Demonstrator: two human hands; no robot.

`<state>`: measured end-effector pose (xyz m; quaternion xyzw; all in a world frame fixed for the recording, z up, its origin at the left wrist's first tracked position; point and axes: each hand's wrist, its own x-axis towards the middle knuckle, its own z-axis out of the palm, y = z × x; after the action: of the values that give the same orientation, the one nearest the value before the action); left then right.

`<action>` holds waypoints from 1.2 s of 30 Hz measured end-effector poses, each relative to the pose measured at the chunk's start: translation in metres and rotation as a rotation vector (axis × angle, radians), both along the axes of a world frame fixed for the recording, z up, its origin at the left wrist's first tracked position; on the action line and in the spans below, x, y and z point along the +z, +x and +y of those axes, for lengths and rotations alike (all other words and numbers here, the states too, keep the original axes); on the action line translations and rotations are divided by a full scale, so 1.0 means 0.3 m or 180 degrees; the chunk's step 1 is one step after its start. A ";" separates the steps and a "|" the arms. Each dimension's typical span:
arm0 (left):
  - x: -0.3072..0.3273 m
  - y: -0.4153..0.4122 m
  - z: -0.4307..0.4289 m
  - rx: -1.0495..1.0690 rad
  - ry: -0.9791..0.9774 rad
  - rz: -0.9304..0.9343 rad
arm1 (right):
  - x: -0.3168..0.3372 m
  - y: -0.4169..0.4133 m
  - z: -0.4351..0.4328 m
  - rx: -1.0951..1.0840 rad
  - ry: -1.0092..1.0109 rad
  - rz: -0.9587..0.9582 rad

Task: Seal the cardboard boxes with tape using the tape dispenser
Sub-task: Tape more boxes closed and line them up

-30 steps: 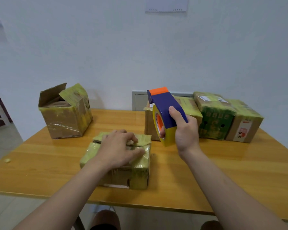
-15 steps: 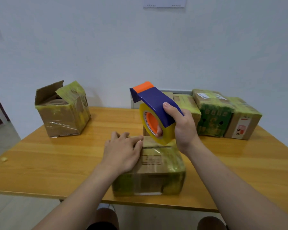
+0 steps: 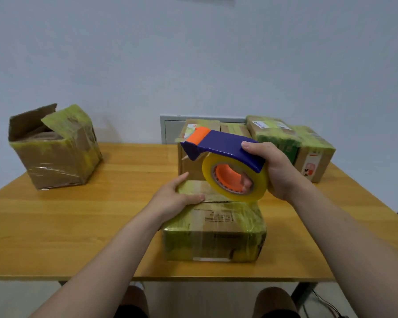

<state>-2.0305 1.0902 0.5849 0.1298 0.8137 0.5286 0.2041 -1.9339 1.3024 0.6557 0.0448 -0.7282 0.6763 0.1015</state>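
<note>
A small cardboard box (image 3: 216, 228) wrapped in yellowish tape lies near the table's front edge. My left hand (image 3: 172, 198) rests on its top left corner with straight fingers. My right hand (image 3: 276, 171) grips a blue and orange tape dispenser (image 3: 225, 161) with a yellow tape roll, held just above the box's far right side, its orange nose pointing left.
An open box (image 3: 53, 148) with raised flaps stands at the back left of the wooden table (image 3: 101, 226). Several taped boxes (image 3: 303, 145) line the back right against the wall. My knees show under the front edge.
The box slid right, to the front centre of the table. The dispenser tipped over so its nose points left and came lower over the box. My left hand shifted to the box's left corner.
</note>
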 end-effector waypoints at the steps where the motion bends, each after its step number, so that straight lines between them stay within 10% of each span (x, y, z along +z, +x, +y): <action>1: -0.003 -0.001 0.006 0.0006 0.0163 -0.0161 | 0.003 0.004 0.015 0.0032 0.0051 -0.0072; 13: -0.078 0.041 0.132 0.0261 0.1609 -0.0663 | 0.029 0.045 0.159 0.0612 0.0461 -0.0780; 20: -0.057 0.024 0.079 0.0743 0.1271 0.1054 | 0.012 0.037 0.179 0.0680 0.0441 -0.0836; 36: 0.002 -0.030 -0.003 -0.0280 0.1628 -0.0953 | 0.040 -0.007 0.146 0.0815 0.0509 -0.0861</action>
<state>-2.0394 1.0891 0.5856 0.1327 0.6085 0.7204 0.3051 -1.9360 1.3461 0.6677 0.0537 -0.7750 0.6235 -0.0879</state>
